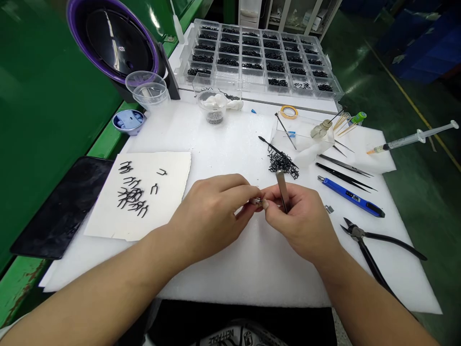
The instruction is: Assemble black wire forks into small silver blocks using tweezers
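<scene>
My left hand is closed, thumb and forefinger pinching a small metallic piece too tiny to name. Opposite it, my right hand is also closed, its thumb and forefinger meeting the same piece. A pair of metal tweezers rests in the right hand, back end pointing up; the tips are hidden. Just beyond the right hand lies a heap of small black forked parts. On a cream paper sheet to the left are several more black forked parts, mostly bunched together.
A compartment box of black parts stands at the back, near a purple-rimmed fan. On the right lie cutting pliers, a blue utility knife, black tweezers and a syringe. A clear cup stands behind.
</scene>
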The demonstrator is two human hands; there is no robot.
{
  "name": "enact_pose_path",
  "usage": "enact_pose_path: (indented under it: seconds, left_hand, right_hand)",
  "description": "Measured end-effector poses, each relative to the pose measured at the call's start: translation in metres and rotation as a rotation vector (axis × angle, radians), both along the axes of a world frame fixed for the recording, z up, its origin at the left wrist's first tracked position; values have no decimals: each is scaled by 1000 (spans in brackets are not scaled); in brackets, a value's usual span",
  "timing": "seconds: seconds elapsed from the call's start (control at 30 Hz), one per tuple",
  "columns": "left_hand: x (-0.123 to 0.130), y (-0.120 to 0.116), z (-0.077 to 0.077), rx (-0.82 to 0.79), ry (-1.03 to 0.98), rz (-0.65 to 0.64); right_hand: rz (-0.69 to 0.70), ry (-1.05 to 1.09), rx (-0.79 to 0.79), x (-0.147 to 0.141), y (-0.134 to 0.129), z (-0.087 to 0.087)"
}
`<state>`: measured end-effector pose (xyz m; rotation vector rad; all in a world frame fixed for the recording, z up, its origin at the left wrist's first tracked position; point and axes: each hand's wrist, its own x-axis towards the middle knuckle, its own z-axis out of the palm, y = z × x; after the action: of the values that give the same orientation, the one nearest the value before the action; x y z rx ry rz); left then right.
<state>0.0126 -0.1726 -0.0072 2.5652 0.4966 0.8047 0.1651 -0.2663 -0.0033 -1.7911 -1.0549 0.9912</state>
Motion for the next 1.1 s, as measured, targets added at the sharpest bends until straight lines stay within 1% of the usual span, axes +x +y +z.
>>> enact_pose_path:
  seconds: [0.43,0.6,0.83,1.1]
  left_hand:
    - [-1,0,2,-2,13,-20]
    - [-2,1,-1,27,11,-21]
    - [-2,0,0,14,39,-16]
    - [-1,-2,-1,21,24,-3]
  right_hand:
    - [-17,34,-31,0,2,1]
    - [12,4,-43,1,0,2]
    - [50,-18,-48,2,-2,0]
    - [54,-14,-38,2,-1,-1]
